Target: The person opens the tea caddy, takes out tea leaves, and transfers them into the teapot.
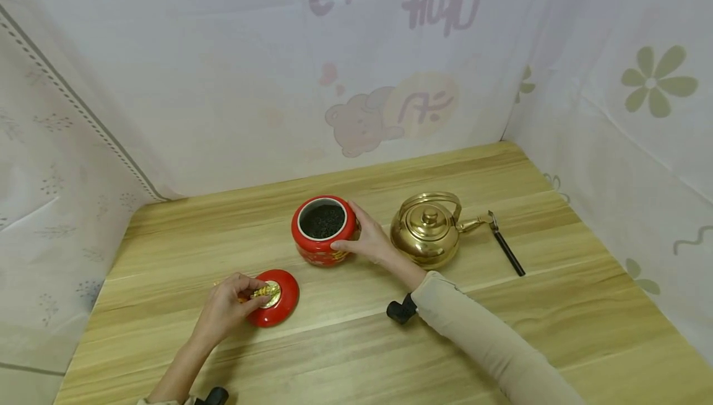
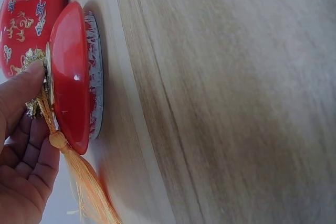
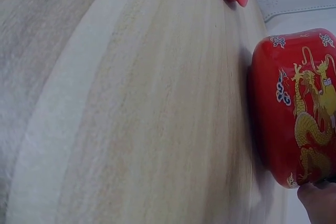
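A round red jar (image 1: 322,250), open at the top and filled with dark, tea-like bits, stands on the table. My right hand (image 1: 369,235) grips its right side, thumb at the front and fingers behind; gold dragons decorate its wall in the right wrist view. In front and to the left is the red lid (image 1: 286,306), its white underside rim low at the tabletop in the left wrist view. My left hand (image 1: 225,303) pinches the lid's gold knob (image 2: 35,59) between thumb and fingers. From the knob hangs a yellow tassel (image 2: 86,182).
Right of the jar stands a brass teapot (image 1: 426,238) with a raised handle, close to my right forearm. By its spout lies a small tool with a black handle (image 1: 509,253). Printed cloth walls (image 1: 223,83) rise behind and beside the wooden table (image 1: 356,349).
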`<state>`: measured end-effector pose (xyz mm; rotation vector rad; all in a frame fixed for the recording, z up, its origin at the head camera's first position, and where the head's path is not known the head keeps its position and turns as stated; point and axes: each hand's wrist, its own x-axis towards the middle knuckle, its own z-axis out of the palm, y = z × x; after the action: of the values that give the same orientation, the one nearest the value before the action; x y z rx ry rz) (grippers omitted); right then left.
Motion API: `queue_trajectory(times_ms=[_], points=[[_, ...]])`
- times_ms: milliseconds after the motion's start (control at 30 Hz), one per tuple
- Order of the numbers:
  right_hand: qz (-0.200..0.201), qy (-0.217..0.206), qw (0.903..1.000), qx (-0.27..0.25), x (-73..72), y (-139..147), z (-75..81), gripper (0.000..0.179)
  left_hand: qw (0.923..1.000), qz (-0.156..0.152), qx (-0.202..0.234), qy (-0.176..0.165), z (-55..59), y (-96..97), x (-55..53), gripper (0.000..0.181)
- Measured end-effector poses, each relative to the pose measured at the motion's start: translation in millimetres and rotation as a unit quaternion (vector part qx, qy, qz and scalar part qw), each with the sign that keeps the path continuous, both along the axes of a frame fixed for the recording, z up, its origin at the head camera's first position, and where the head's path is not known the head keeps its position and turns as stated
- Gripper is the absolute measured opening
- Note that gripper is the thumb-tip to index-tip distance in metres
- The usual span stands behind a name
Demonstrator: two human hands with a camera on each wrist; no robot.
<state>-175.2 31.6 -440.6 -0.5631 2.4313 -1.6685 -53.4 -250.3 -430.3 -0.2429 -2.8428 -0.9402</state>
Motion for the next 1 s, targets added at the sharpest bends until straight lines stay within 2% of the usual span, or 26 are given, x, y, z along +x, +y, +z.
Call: queue_trajectory(times_ms=[300,467,733,867,1000], points=[[0.001,-0.010,0.9999,-0.008,1.3,-1,0.9,0.100,0.9998,-0.001,0.001,0.019,2.7,-2.2,0.5,0.019],[0.000,-0.008,0.9999,-0.009,0.7,-1,0.2,0.100,0.9989,-0.007,0.027,0.038,10.2,-1.8,-3.6,0.018],[0.002,-0.003,0.9999,-0.012,1.5,-1,1.0,0.098,0.9946,-0.015,0.063,0.081,38.6,4.0,-21.9,0.017],[0.001,-0.002,0.9999,-0.014,2.1,-1,1.8,0.097,0.9936,-0.018,0.077,0.081,56.3,10.0,-35.5,0.016],[0.000,0.003,1.0000,-0.007,2.2,-1,1.6,0.098,0.9952,-0.017,0.069,0.067,69.8,18.2,-50.0,0.017]])
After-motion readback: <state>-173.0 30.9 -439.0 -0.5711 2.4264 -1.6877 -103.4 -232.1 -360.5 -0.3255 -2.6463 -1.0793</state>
